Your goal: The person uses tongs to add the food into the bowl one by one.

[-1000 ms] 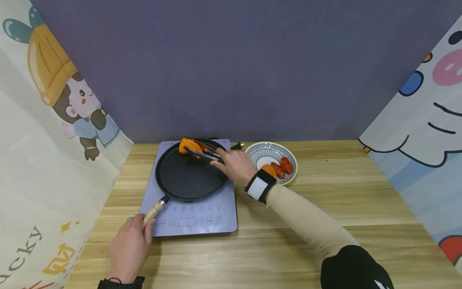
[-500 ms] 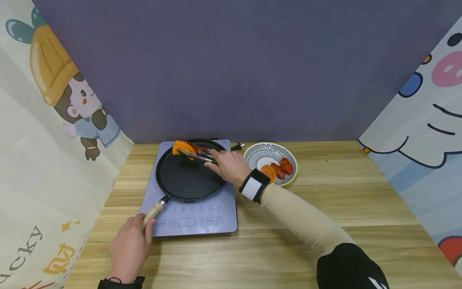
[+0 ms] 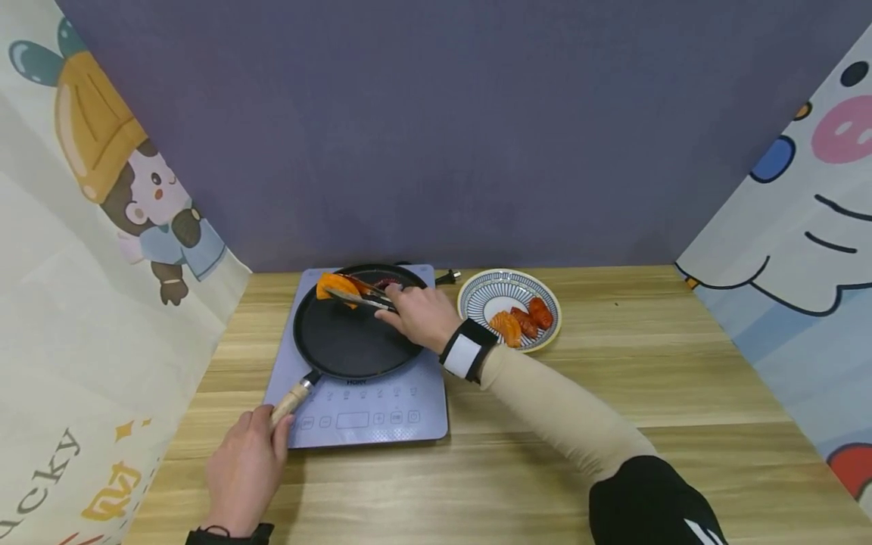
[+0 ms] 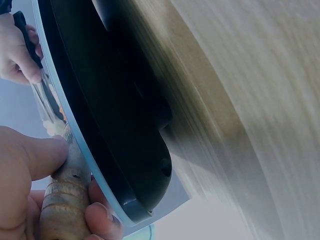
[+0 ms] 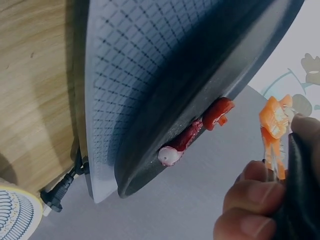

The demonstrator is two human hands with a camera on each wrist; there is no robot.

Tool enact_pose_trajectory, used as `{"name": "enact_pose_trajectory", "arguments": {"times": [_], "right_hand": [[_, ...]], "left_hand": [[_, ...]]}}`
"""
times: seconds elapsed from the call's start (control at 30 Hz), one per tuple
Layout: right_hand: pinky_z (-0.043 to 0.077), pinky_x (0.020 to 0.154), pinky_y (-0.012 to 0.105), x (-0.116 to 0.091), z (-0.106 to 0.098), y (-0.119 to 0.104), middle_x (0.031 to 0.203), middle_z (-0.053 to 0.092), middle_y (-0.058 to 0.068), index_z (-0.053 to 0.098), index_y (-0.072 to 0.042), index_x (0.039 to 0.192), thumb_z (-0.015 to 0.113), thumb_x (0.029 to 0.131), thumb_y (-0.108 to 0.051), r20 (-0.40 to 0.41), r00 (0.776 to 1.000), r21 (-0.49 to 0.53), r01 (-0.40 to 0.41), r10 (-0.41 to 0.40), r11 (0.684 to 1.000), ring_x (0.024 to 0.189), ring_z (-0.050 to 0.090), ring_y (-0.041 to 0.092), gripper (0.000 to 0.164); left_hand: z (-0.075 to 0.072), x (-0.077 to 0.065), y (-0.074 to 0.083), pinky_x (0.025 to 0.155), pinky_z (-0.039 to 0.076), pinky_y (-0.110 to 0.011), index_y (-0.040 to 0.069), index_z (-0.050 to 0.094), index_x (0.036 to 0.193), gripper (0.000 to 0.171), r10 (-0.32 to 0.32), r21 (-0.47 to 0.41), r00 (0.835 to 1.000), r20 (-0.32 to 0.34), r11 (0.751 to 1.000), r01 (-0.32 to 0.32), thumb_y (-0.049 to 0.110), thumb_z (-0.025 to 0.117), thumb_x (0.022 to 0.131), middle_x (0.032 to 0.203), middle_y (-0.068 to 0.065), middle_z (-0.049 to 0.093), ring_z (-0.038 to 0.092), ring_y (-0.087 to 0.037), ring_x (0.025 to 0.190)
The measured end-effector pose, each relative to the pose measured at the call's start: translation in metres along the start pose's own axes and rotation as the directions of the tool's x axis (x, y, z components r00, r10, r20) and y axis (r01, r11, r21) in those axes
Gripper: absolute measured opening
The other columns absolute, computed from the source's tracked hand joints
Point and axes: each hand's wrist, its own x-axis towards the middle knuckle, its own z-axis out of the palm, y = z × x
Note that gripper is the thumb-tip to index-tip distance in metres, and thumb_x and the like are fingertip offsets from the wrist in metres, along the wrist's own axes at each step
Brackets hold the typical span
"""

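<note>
My left hand grips the wooden handle of a flat black frying pan, thumb and fingers wrapped round it in the left wrist view. In my right hand is a pair of tongs. Their tips pinch an orange, salmon-like slice over the pan's far left part. Behind the tongs, the right wrist view shows a red chunk and a dark red piece with a white end in the pan. From the head, my right hand and the tongs partly hide these pieces.
Under the pan lies a lilac induction cooker on the wooden table. To its right, a patterned plate holds an orange slice and two reddish pieces. A black plug lies between them; a purple-grey wall stands behind.
My right hand has moved left and slightly nearer, carrying the orange slice in the tongs further left over the pan. My left hand has stayed on the handle.
</note>
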Motion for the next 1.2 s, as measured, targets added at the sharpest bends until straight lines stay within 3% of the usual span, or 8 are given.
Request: {"name": "enact_pose_trajectory", "arguments": {"times": [0.2,0.47,1.2], "right_hand": [[0.049,0.051,0.038,0.001,0.0,-0.003,0.086,0.068,0.003,0.06,-0.019,0.116,0.049,0.094,-0.055,0.016,1.0,-0.007,-0.006,0.006,1.0,0.067,0.064,0.019,0.044],[0.05,0.053,0.04,0.001,0.006,-0.008,0.083,0.067,0.004,0.061,-0.017,0.108,0.051,0.093,-0.056,0.036,0.999,-0.011,-0.004,0.005,1.0,0.068,0.065,0.022,0.043],[0.05,0.054,0.039,0.002,0.016,-0.011,0.08,0.066,0.002,0.063,-0.015,0.102,0.055,0.092,-0.053,0.068,0.998,-0.041,-0.006,0.009,0.999,0.066,0.064,0.021,0.04]], "left_hand": [[-0.001,0.001,0.001,0.041,0.029,-0.031,-0.005,0.061,0.105,0.034,-0.011,0.004,1.0,0.016,1.0,0.01,0.026,0.064,0.092,0.071,-0.008,0.051,0.043,-0.02,0.054],[0.001,-0.002,-0.004,0.041,0.031,-0.034,-0.004,0.062,0.102,0.032,0.046,-0.016,0.996,-0.072,0.999,-0.047,0.025,0.068,0.089,0.071,-0.01,0.053,0.048,-0.023,0.055],[0.004,-0.003,-0.006,0.042,0.035,-0.042,-0.003,0.062,0.101,0.032,0.063,-0.045,0.992,-0.107,0.997,-0.068,0.025,0.07,0.087,0.073,-0.012,0.056,0.056,-0.034,0.059]]}}
